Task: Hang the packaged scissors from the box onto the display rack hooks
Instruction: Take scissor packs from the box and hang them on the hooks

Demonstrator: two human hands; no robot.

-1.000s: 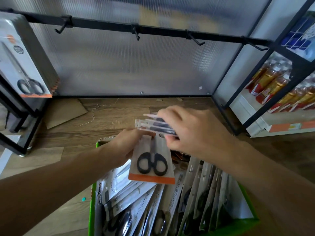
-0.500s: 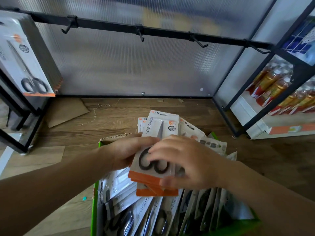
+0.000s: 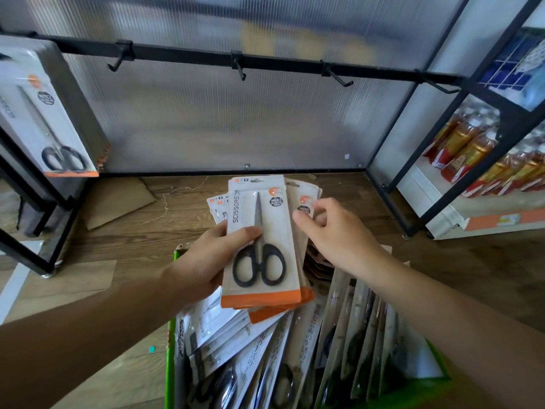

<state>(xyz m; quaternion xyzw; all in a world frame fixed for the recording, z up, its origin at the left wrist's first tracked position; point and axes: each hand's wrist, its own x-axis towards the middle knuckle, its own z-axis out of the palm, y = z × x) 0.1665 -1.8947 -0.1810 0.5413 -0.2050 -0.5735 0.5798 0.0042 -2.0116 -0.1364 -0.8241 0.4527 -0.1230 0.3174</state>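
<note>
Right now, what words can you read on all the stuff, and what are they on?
"SCISSORS": up the left edge of the front pack, gripped by the left hand.
Round black badge on that pack: too blurred to read.
On the hanging pack at left: print too blurred.
On packs in the box: too blurred.
On the bottles at right: labels too blurred.

I'm in a shop: bare display hooks (image 3: pixel 240 70) above my left hand (image 3: pixel 203 261), shelved bottles (image 3: pixel 469 146) off to its right.
</note>
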